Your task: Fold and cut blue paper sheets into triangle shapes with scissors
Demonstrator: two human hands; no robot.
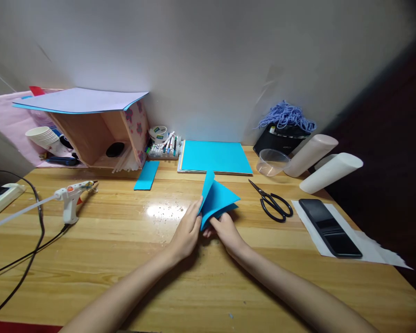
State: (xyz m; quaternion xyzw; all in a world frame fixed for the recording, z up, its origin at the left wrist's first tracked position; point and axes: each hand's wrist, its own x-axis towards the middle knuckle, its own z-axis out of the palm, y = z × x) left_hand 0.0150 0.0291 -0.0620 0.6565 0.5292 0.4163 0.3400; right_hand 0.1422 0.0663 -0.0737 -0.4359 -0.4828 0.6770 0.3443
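Note:
Between my hands, a folded piece of blue paper point(220, 199) stands above the table with its flaps spread apart. My left hand point(189, 229) is closed on its left edge, the thumb near the fold. My right hand point(227, 231) grips the lower flap from the right, its fingers partly hidden under the paper. Beyond it lies a stack of coloured sheets point(215, 156), blue on top. A small blue strip point(147, 175) rests on the table to the left. Black-handled scissors point(272, 201) lie to the right, blades pointing away.
A hot glue gun point(72, 199) with its black cord point(39, 231) is at left. Behind it are an open box point(97, 134) and paper cups point(43, 138). Markers point(166, 145), a clear bowl point(272, 163), white rolls point(333, 172), blue yarn point(287, 116) and a phone point(329, 227) stand or lie around.

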